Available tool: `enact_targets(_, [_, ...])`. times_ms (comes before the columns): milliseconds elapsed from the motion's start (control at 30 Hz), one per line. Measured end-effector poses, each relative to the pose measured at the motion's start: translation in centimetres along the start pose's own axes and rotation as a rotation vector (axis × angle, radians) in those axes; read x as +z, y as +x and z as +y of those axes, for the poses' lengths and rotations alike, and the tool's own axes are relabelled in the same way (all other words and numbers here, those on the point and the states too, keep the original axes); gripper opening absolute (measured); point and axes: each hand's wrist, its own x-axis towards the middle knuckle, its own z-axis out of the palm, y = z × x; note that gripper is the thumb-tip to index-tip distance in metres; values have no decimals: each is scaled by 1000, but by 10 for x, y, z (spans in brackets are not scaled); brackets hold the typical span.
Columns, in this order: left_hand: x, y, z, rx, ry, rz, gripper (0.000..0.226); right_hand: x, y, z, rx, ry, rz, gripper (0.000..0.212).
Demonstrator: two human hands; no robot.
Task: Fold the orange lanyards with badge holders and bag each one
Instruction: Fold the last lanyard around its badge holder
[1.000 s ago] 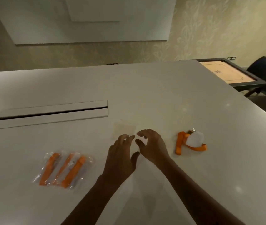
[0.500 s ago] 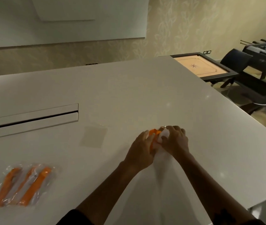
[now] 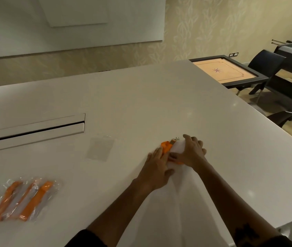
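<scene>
Both hands lie flat on the white table, pressing one orange lanyard toward its right edge: left hand fingers extended on the strap, right hand spread over the badge holder. Empty clear bag lies just left; three bagged lanyards near the front-left corner.

Table smooth, faintly glossy; bags clear crinkled plastic.

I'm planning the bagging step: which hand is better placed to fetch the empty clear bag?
Left. The left hand is on the side toward the empty bag, with bare table between. The right hand lies over the badge holder and lanyard, farther away.
</scene>
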Motion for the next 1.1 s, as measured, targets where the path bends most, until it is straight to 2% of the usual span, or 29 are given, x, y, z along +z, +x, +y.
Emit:
enact_targets(67, [-2,-4,3,-10,-25,-8,89,-1,0,1,35,140,4,118])
enact_targets(200, [-6,-14,3,-16,-48,-2,85,1,-3,0,16,496,89,90])
enact_targets(300, [-14,-23,3,-22,-145,93,68,0,-11,-10,-31,568,157,64])
enact_targets(367, [-21,-30,2,-56,-226,186,56,-4,-17,-20,-81,566,184,53])
enact_targets(433, [-30,-38,0,-134,-288,303,55,-10,-25,-33,-136,549,203,46])
enact_targets(533, [-48,-51,-6,-218,-363,418,51,-19,-44,-59,-239,566,203,38])
enact_targets(667, [-82,-69,-13,-300,-531,571,23,-25,-70,-94,-387,580,248,31])
enact_targets(800, [-116,-91,-22,-349,-618,730,11,-27,-94,-127,-533,592,290,25])
enact_targets(900, [-144,-110,-30,-329,-669,848,13,-27,-110,-152,-610,646,289,23])
enact_targets(1100, [-187,-142,-41,-231,-654,889,17,-25,-131,-190,-733,722,329,22])
